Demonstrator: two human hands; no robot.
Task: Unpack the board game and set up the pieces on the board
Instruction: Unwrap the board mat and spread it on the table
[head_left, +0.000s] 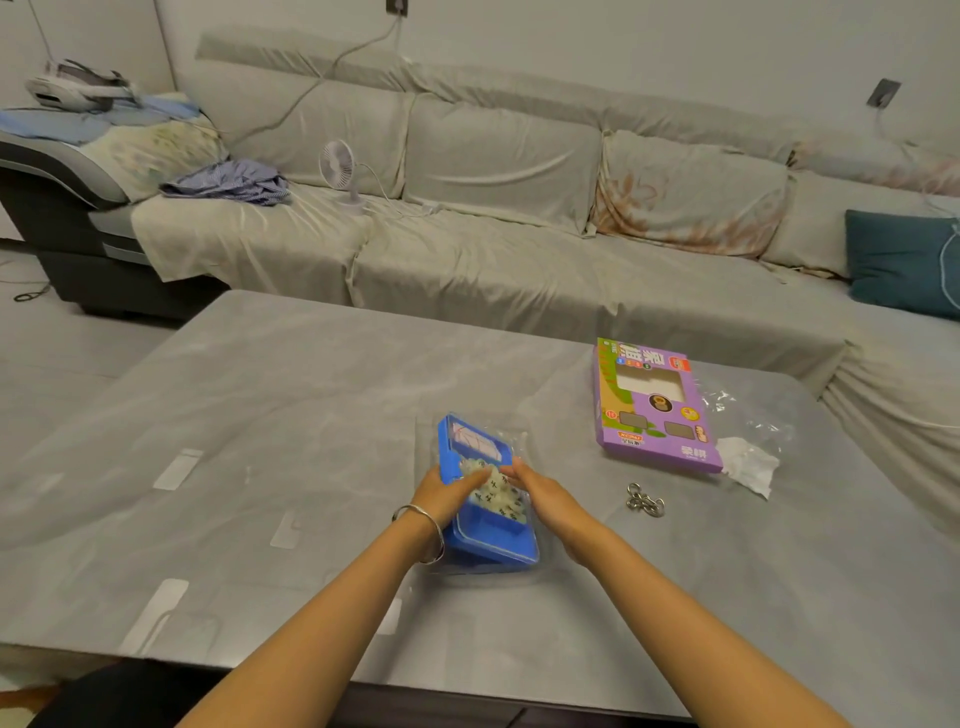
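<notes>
Bag of pieces is lying in the blue tray on the desk, tray's long axis pointing away; left grip and right grip are clamping it from opposite sides.

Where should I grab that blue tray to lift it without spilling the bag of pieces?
Probably by the raised rims of its two long sides, one hand from each side. The blue tray has its long sides running away from you, and the bag of pieces that your left hand and right hand pinch sits mid-tray, so side holds should keep it level.
</notes>
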